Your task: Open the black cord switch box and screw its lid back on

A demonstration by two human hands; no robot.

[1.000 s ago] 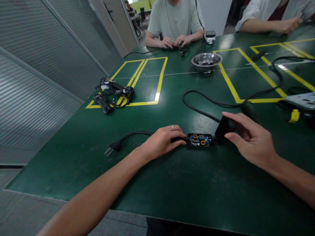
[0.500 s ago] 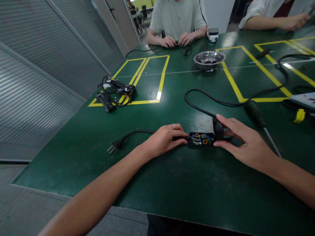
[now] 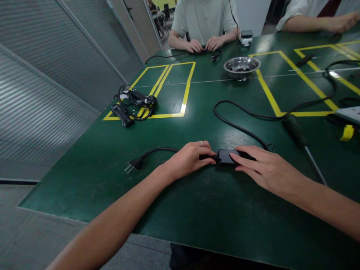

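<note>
A black power adapter (image 3: 224, 156) lies on the green table (image 3: 180, 202) in front of me, its top now a smooth black cover. My left hand (image 3: 192, 158) is closed, pinching the power cord at the adapter's left end. From there the cord runs left to a two-pin plug (image 3: 135, 164) lying on the table. My right hand (image 3: 263, 165) grips the adapter's right part, thumb and fingers on its edges and one finger on the cover. Those fingers hide its right end. A second black cable (image 3: 239, 126) curves away behind my right hand.
To the right lies a screwdriver (image 3: 295, 131). A metal bowl (image 3: 242, 75) with small dark pieces stands farther back. Tangled black adapters and cables (image 3: 137, 100) sit at the left on yellow tape. Across the table a co-worker's hands (image 3: 204, 45) handle a similar device.
The adapter's open case with its circuit board is now covered by the black cover. My right hand has moved left and lies flatter over it. My left hand keeps its pinch.
</note>
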